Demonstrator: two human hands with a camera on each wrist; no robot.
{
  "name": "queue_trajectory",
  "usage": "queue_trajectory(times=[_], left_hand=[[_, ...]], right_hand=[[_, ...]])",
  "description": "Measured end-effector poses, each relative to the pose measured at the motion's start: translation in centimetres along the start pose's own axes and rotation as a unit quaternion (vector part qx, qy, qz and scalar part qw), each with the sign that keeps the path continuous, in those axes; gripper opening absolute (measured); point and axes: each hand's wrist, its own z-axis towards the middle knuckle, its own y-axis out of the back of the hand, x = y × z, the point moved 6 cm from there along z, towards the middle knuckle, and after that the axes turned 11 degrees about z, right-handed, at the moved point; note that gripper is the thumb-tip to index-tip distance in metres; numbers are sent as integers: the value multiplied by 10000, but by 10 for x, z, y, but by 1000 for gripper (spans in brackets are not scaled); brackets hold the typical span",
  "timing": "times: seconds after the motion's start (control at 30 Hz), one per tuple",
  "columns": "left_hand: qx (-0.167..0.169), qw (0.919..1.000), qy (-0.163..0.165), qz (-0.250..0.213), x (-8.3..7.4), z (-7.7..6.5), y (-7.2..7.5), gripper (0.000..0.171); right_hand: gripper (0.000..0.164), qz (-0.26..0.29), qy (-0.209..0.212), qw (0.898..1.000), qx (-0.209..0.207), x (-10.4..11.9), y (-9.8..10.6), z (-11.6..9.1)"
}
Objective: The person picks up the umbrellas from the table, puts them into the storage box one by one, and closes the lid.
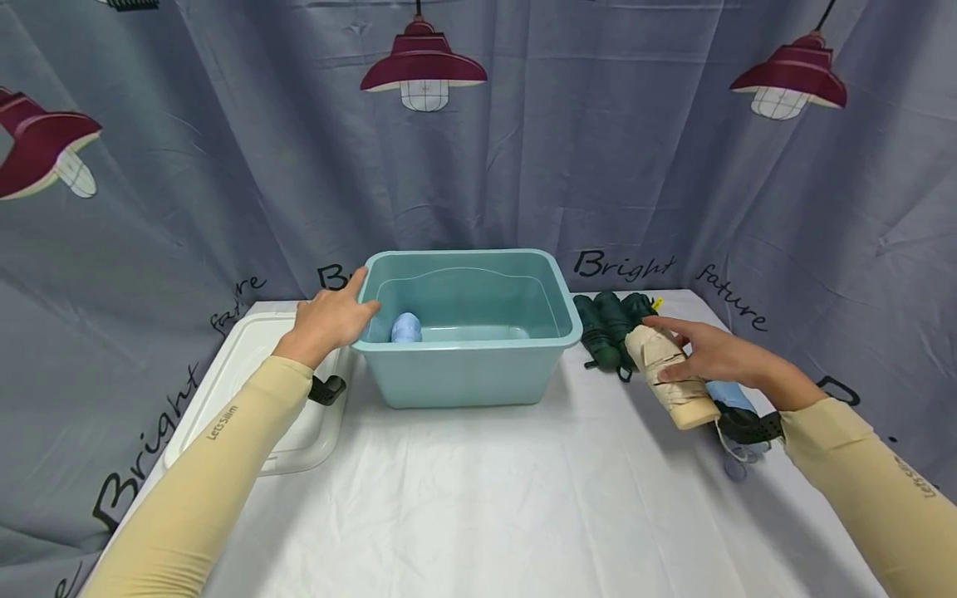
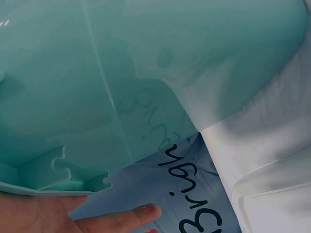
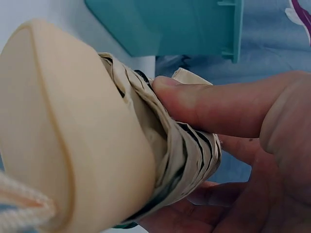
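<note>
My right hand (image 1: 710,353) grips a beige folded umbrella (image 1: 665,374), thumb on one side and fingers on the other. Its smooth handle (image 3: 87,131) faces the right wrist camera, with a cord at the end. Against the left rim of a teal plastic bin (image 1: 456,378) rests my left hand (image 1: 329,320), thumb at the rim and index finger extended outside it. A light blue rolled item (image 1: 406,328) lies inside the bin at the left. Dark green folded umbrellas (image 1: 609,328) lie just beyond the beige one. Partly hidden under my right hand is a blue item (image 1: 728,394).
A white lid (image 1: 299,444) lies flat on the table left of the bin, partly under my left forearm. White cloth covers the table (image 1: 478,498). A grey-blue curtain (image 1: 598,166) with printed lamps and lettering hangs close behind and at both sides.
</note>
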Motion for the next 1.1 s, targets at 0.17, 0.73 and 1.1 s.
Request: queue_trajectory(times=[0.17, 0.73, 1.1], left_hand=[[-13, 10000, 4, -2, 0, 1, 0, 76], [-63, 10000, 22, 11, 0, 0, 1, 76], [-55, 10000, 34, 43, -1, 0, 0, 76]], right_hand=[[92, -49, -40, 10000, -40, 12, 5, 4], [94, -234, 84, 9992, -319, 53, 18, 17], [93, -360, 61, 9982, -486, 77, 27, 28]])
